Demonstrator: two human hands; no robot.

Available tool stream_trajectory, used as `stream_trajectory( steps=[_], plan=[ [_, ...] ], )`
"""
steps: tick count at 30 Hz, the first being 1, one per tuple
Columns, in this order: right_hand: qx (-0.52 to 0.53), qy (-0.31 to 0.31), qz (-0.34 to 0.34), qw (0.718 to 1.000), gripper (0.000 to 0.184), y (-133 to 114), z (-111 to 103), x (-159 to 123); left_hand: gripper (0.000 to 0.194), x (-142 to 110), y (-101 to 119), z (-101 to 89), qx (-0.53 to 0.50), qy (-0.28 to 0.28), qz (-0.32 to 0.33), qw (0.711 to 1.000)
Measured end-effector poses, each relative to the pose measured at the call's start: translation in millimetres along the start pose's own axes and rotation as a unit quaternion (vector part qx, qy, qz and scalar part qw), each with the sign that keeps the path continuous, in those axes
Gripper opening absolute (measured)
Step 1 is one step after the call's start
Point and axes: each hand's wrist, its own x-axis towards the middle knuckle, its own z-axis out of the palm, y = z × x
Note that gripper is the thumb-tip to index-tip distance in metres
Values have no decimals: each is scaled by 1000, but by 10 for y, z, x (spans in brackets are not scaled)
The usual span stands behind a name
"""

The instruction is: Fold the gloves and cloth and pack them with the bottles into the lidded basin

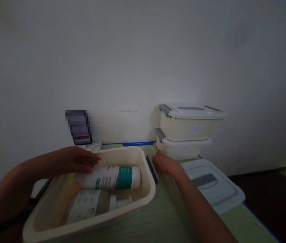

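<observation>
In front of me an open cream storage box [145, 189] stands at a slant. Inside it lie a white bottle with a teal band [117, 179] and a clear pump bottle with a printed label [86, 206]. My left hand [83, 160] reaches over the far rim; its thumb and fingers close around the left end of the white bottle. At the box's right end, the curled fingers of my right hand [164, 164] are against the grey handle clip [152, 170]; their tips are partly hidden.
Two lidded cream boxes [191, 130] are stacked by the wall. A loose lid with a grey handle [212, 185] lies at the right on the green table [165, 209]. A phone [79, 128] leans upright at the back left. Blue tape runs along the table edge.
</observation>
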Motion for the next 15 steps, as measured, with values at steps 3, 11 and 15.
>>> stream_trajectory(
  steps=[3, 11, 15],
  plan=[
    [2, 13, 18, 1000, 26, 44, -324, -242, 33, -30, 49, 15, 13, -13, -12, 1000],
    [165, -21, 0, 986, 21, -151, -573, -552, 59, -253, 52, -21, 87, 126, -70, 986],
    [133, -16, -9, 991, 23, -323, -419, -413, 53, -231, -230, -40, 21, 76, -191, 978]
  ],
)
